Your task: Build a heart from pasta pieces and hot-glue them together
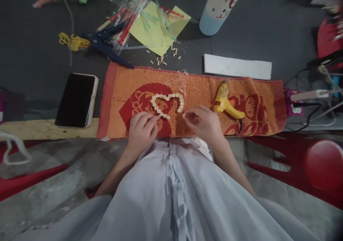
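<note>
A heart-shaped outline (168,98) built of small pale pieces lies on an orange towel (195,91) with red patterns. Its lower right side has a gap. My left hand (143,128) rests on the towel with fingers curled, thumb and index fingertips closed on the heart's lower left edge. To the right of the gap, my right hand (205,123) pinches a small pale piece (184,115), apart from the heart; its fingers are slightly blurred. A yellow glue gun (223,99) lies on the towel just beyond my right hand.
A phone (76,99) lies left of the towel. Behind are blue-handled cutters (103,42), yellow paper (152,26), plastic packets (131,19), scattered pale bits (161,59), a white strip (237,66) and a bottle (217,12). Cables (308,107) run at the right.
</note>
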`<state>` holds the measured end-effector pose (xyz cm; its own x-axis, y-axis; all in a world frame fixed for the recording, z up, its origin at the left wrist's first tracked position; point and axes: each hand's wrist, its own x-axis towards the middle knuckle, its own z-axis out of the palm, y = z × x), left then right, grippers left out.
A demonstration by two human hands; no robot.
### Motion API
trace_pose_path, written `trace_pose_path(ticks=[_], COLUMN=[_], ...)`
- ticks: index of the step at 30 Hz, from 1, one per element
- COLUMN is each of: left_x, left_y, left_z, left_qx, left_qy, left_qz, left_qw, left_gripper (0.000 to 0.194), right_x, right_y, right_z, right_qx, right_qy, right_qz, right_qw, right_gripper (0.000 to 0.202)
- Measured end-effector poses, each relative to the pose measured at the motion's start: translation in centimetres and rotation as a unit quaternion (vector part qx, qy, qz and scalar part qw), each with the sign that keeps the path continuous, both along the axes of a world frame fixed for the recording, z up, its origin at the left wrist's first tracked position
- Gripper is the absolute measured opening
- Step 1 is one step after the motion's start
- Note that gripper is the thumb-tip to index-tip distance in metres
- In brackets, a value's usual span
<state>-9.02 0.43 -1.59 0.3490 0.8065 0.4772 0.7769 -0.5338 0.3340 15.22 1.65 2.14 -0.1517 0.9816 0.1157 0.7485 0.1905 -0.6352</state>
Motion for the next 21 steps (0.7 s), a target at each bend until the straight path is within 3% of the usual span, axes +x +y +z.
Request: trace_pose_path(ticks=[7, 12, 21], left_x=[0.6, 1.0, 3.2], left_y=[0.0, -0.2, 0.3], left_z=[0.1, 0.3, 1.3], left_qx=[0.004, 0.010, 0.008], left_qy=[-0.013, -0.009, 0.003], left_qz=[-0.022, -0.019, -0.068], left_qw=[1.000, 1.000, 0.998], left_gripper=[0.027, 0.028, 0.024], right_x=[-2.3, -2.5, -2.2], right_y=[-1.4, -1.5, -1.6], right_z=[-2.0, -2.5, -2.7], right_qx=[0.027, 0.024, 0.009], right_qy=[0.011, 0.035, -0.012], right_qz=[-0.018, -0.036, -0.017], right_qw=[0.999, 0.998, 1.000], right_gripper=[0.006, 0.011, 0.016])
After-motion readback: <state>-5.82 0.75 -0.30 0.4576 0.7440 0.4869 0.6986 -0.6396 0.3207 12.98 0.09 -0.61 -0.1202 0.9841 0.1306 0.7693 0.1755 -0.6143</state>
